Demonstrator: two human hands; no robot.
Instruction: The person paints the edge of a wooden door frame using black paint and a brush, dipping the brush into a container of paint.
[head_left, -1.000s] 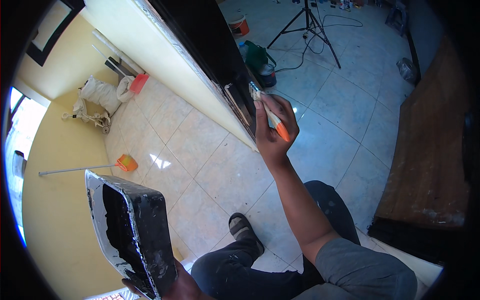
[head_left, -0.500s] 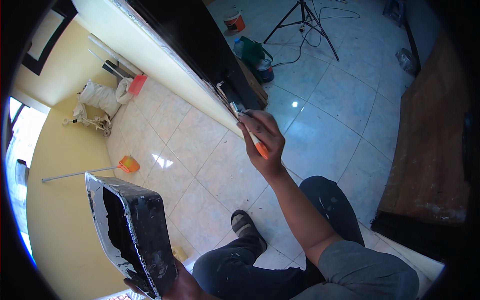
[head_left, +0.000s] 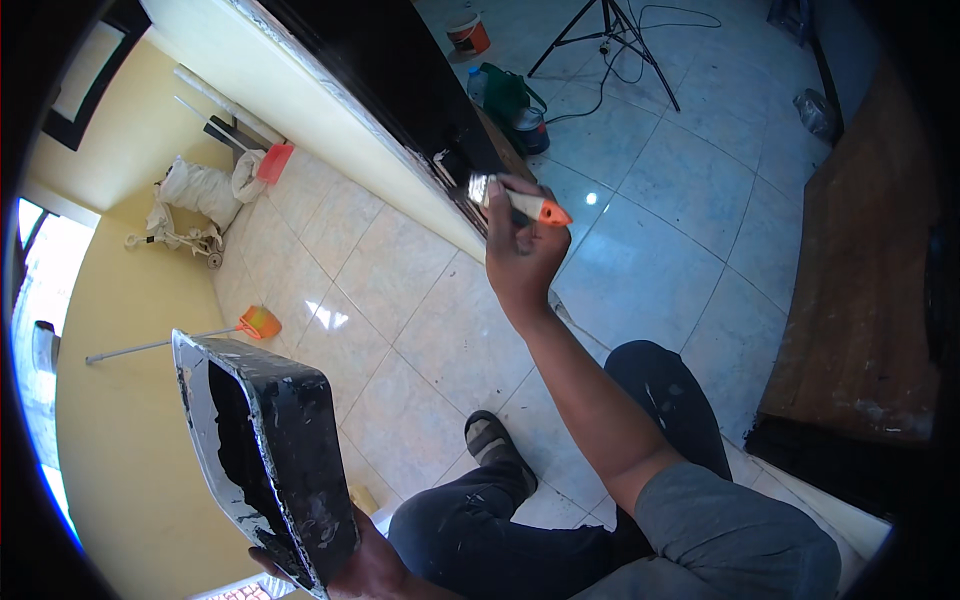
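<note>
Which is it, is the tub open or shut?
Open: nothing covers the tub, so black stuff shows inside. How deep it goes, I cannot tell.

One fisheye view, worn on the head, looks steeply down over the person's dark trousers (head_left: pixel 455 530) — close to the paint tub (head_left: pixel 300 440) at lower left, farther from the tripod (head_left: pixel 607 32) up top.

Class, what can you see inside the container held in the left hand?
Inside the container, black paint-like material shows beside a pale grey inner wall. The bottom is covered, so the material's depth cannot be told.
</note>
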